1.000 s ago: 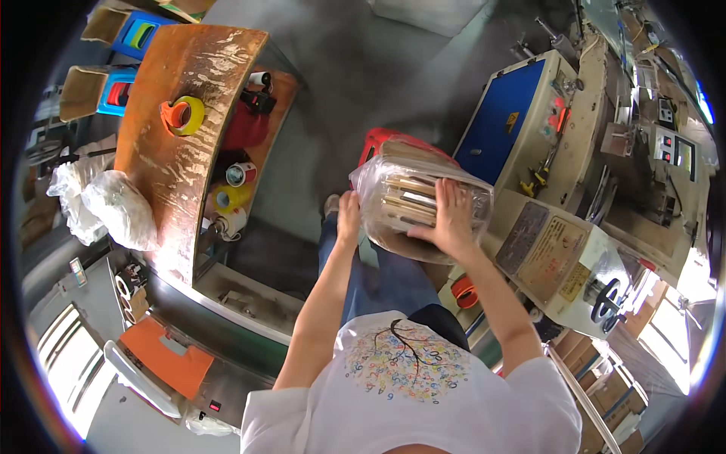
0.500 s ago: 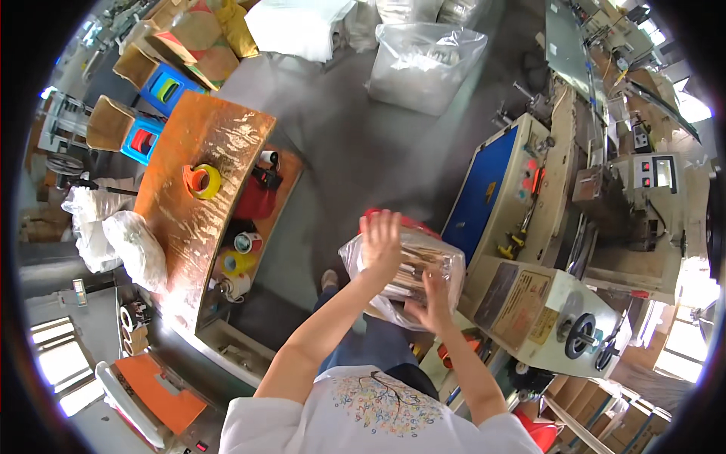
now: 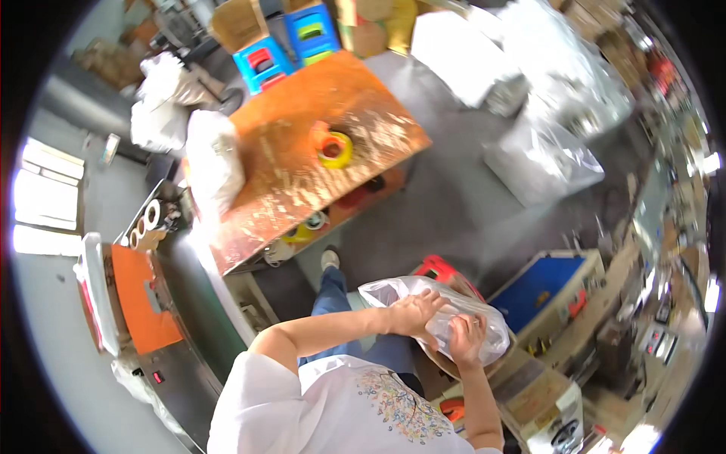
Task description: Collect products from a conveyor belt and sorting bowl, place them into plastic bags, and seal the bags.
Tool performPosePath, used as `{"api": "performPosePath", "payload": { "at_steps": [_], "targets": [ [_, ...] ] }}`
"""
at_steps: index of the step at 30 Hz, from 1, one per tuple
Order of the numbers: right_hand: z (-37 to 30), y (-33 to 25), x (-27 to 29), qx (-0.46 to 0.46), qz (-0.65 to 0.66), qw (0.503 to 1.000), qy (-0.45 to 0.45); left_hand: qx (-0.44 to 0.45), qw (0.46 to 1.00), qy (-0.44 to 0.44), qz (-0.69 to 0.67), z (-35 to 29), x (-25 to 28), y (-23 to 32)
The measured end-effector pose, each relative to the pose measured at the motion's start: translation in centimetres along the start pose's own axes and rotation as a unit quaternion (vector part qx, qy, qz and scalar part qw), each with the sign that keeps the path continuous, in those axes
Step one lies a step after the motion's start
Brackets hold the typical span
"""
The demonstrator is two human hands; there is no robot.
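A clear plastic bag [image 3: 491, 327] lies in front of me, bulging at its right part, with loose film spread to the left. My left hand [image 3: 416, 312] is closed on the film near the middle of the bag. Just to the right, my right hand [image 3: 467, 339] has its fingers curled against the same bag and grips it. The film's glare and my hands hide most of what is inside. Beneath the bag shows the rim of a brown container, perhaps a carton, and a red stool [image 3: 442, 271] stands just behind it.
A worn orange-brown table [image 3: 280, 144] bears tape rolls [image 3: 334, 150] and a white bag [image 3: 212, 163]. Blue stools [image 3: 261, 64] stand beyond it. Large filled plastic bags [image 3: 544, 163] sit on the floor at far right. A machine with a blue panel [image 3: 538, 291] stands to my right.
My view and body have swung to the right, so the table sits nearer the middle. My left hand has gone from lying flat on the bag to gripping its film; the brown contents show less.
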State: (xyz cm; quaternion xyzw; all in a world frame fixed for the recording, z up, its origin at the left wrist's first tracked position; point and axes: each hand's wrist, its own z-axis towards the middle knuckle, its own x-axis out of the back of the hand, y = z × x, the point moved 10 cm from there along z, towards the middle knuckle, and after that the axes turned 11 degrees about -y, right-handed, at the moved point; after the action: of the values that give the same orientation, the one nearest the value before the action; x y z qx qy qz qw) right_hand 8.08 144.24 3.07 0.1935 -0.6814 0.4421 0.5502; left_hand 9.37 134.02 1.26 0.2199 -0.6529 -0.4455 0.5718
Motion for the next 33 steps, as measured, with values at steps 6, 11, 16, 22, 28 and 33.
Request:
{"api": "performPosePath", "payload": {
  "at_steps": [6, 11, 16, 22, 28, 33],
  "targets": [
    [19.0, -18.8, 4.6, 0.327, 0.090, 0.939, 0.050, 0.076, 0.983, 0.120, 0.120, -12.0, 17.0, -2.2],
    [37.4, -8.7, 0.4, -0.027, 0.380, 0.893, 0.239, 0.164, 0.946, 0.242, 0.142, -17.7, 26.8, -6.9],
    [46.4, -8.9, -16.5, 0.095, 0.200, 0.971, 0.089, 0.261, 0.875, 0.399, 0.080, -22.5, 38.6, -9.2],
    [48.7, -14.7, -26.1, 0.087, 0.013, 0.992, -0.092, 0.306, 0.769, 0.548, 0.122, -23.7, 44.0, -12.9],
    [52.5, -4.1, -19.8, -0.083, 0.024, 0.982, -0.167, 0.514, 0.692, 0.506, 0.018, -21.7, 37.1, -32.0],
    [57.2, 3.1, -11.0, -0.200, 0.418, 0.878, -0.116, 0.492, 0.731, 0.470, 0.048, -17.6, 41.4, -30.4]
  ]
}}
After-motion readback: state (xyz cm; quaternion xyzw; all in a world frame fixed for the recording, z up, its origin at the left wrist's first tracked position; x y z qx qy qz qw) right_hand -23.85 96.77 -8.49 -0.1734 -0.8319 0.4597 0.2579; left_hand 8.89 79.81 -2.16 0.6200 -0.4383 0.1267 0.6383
